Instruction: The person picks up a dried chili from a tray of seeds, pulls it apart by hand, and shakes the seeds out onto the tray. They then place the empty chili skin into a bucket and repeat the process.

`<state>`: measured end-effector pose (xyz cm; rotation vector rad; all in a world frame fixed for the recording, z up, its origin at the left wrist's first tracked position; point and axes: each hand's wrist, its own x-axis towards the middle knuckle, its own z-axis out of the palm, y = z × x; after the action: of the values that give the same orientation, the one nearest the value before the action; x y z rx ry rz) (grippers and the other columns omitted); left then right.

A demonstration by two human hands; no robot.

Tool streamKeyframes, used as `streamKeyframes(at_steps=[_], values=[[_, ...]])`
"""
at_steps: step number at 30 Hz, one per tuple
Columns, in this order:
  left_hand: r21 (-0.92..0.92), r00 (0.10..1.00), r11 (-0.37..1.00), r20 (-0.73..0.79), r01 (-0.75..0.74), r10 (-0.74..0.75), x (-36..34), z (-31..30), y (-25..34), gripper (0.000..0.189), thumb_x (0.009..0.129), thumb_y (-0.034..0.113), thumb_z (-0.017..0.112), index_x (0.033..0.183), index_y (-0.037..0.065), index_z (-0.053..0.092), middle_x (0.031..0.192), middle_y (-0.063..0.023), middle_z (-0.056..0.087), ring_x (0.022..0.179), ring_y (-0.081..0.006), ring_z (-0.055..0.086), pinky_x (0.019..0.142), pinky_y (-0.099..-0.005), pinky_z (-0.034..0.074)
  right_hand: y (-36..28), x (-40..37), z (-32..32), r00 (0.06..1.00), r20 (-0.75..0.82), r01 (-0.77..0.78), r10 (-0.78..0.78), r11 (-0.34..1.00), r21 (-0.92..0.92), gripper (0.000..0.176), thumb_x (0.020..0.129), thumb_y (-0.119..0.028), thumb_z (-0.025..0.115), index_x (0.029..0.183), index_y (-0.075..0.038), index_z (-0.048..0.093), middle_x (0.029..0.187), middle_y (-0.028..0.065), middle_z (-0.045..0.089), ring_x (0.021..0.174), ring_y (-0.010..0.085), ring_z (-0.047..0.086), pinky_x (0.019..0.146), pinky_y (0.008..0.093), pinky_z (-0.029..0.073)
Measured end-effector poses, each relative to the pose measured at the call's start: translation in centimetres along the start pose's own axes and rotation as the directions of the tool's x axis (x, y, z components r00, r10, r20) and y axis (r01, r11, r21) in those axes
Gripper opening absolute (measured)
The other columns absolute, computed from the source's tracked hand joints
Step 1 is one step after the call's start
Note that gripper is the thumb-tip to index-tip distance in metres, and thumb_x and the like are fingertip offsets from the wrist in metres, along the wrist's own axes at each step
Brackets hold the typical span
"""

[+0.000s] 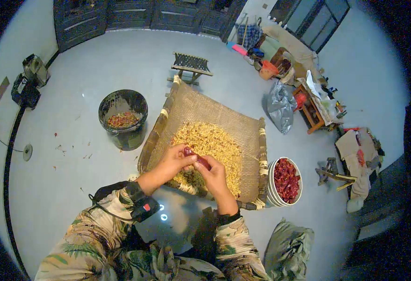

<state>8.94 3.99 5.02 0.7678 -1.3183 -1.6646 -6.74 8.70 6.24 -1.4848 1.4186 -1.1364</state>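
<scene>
A dark red dried chili pepper (202, 162) is pinched between both hands over a woven tray (201, 105). My left hand (172, 162) is closed on its upper left end, and my right hand (215, 177) grips the lower right end. Beneath them, yellow chili seeds (215, 136) lie heaped in the tray, with a darker patch near its front edge. To the right stands a white bucket (272, 189) filled with red chili pieces (286, 181). At the left, a black bucket (129, 139) contains reddish-brown scraps (122, 120).
Behind the tray stands a small folding stool (191, 64). A grey plastic bag (281, 107) and a wooden frame (312, 112) sit along the cluttered right wall. Near my right knee lies a greenish sack (289, 250). Bits of debris (61, 149) dot the floor at left.
</scene>
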Motion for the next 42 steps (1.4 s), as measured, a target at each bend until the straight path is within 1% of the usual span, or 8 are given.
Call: streamKeyframes(at_steps=[6, 7, 20, 26, 29, 36, 38, 42], values=[[-0.036, 1.000, 0.999, 0.004, -0.004, 0.004, -0.2, 0.1, 0.4, 0.010, 0.083, 0.012, 0.062, 0.086, 0.004, 0.056, 0.073, -0.0023, 0.059, 0.060, -0.0090, 0.054, 0.053, -0.0222, 0.044, 0.6, -0.1, 0.2, 0.999, 0.000, 0.041, -0.041, 0.990, 0.138, 0.021, 0.083, -0.018, 0.062, 0.095, -0.001, 0.061, 0.077, 0.0024, 0.061, 0.068, 0.0093, 0.052, 0.061, 0.0248, 0.043], [-0.035, 1.000, 0.999, -0.004, -0.013, 0.013, -0.1, 0.2, 0.4, 0.010, 0.083, 0.012, 0.062, 0.086, 0.004, 0.056, 0.073, -0.0022, 0.059, 0.059, -0.0089, 0.054, 0.053, -0.0222, 0.044, 0.6, -0.1, -0.3, 0.998, 0.048, -0.035, 0.032, 0.998, 0.060, 0.020, 0.083, -0.018, 0.062, 0.095, -0.002, 0.061, 0.078, 0.0025, 0.061, 0.070, 0.0093, 0.053, 0.063, 0.0246, 0.043], [0.030, 1.000, 1.000, -0.015, 0.009, -0.008, -0.4, 0.1, 1.5, 0.020, 0.083, 0.024, 0.064, 0.084, 0.005, 0.057, 0.074, -0.0002, 0.059, 0.056, -0.0065, 0.053, 0.050, -0.0203, 0.044, 0.6, -0.3, -0.6, 1.000, 0.015, 0.027, -0.026, 0.999, -0.026, 0.019, 0.084, -0.019, 0.062, 0.093, -0.001, 0.060, 0.073, 0.0002, 0.056, 0.067, 0.0080, 0.048, 0.060, 0.0242, 0.040], [0.155, 0.993, 0.981, -0.022, 0.118, -0.116, -0.2, -0.8, 0.4, 0.022, 0.085, 0.026, 0.062, 0.086, 0.004, 0.061, 0.073, -0.0026, 0.061, 0.058, -0.0091, 0.055, 0.053, -0.0222, 0.046, 0.6, -0.5, -0.4, 0.955, 0.013, 0.282, -0.296, 0.894, -0.348, 0.022, 0.080, -0.017, 0.064, 0.095, -0.002, 0.059, 0.080, 0.0112, 0.062, 0.070, 0.0201, 0.060, 0.063, 0.0305, 0.046], [0.203, 0.993, 0.973, -0.047, 0.112, -0.105, -0.2, -0.7, 0.5, 0.020, 0.084, 0.024, 0.063, 0.082, 0.004, 0.062, 0.071, -0.0030, 0.061, 0.056, -0.0095, 0.055, 0.052, -0.0224, 0.046, -2.3, -1.1, -0.3, 0.972, 0.042, 0.225, -0.232, 0.863, -0.452, 0.025, 0.078, -0.020, 0.066, 0.096, -0.004, 0.060, 0.084, 0.0139, 0.062, 0.073, 0.0277, 0.062, 0.065, 0.0343, 0.048], [0.276, 0.992, 0.961, -0.109, -0.032, 0.064, -0.2, -0.8, 0.1, 0.013, 0.080, 0.017, 0.066, 0.079, 0.005, 0.061, 0.070, -0.0019, 0.059, 0.060, -0.0091, 0.054, 0.053, -0.0229, 0.044, -2.9, -1.3, -0.1, 0.978, 0.053, 0.204, -0.201, 0.877, -0.434, 0.029, 0.081, -0.025, 0.063, 0.099, -0.003, 0.060, 0.091, 0.0166, 0.063, 0.082, 0.0316, 0.062, 0.072, 0.0363, 0.049], [0.147, 0.991, 0.989, -0.132, 0.010, 0.009, -0.2, -0.8, 0.2, 0.011, 0.079, 0.014, 0.068, 0.079, 0.006, 0.060, 0.070, -0.0009, 0.058, 0.063, -0.0084, 0.053, 0.056, -0.0231, 0.044, -2.0, -1.1, 0.0, 0.972, 0.033, 0.226, -0.232, 0.891, -0.394, 0.030, 0.082, -0.026, 0.063, 0.100, -0.003, 0.060, 0.092, 0.0159, 0.064, 0.082, 0.0300, 0.063, 0.072, 0.0348, 0.049], [0.181, 0.983, 0.979, -0.135, -0.099, 0.125, 0.0, -0.9, 0.6, 0.013, 0.079, 0.007, 0.066, 0.084, 0.002, 0.056, 0.069, -0.0020, 0.057, 0.058, -0.0084, 0.053, 0.051, -0.0225, 0.044, -3.0, -1.2, -0.4, 0.996, 0.053, 0.086, -0.077, 0.975, -0.204, 0.029, 0.084, -0.024, 0.061, 0.102, -0.002, 0.060, 0.092, 0.0139, 0.065, 0.082, 0.0242, 0.063, 0.072, 0.0321, 0.049]])
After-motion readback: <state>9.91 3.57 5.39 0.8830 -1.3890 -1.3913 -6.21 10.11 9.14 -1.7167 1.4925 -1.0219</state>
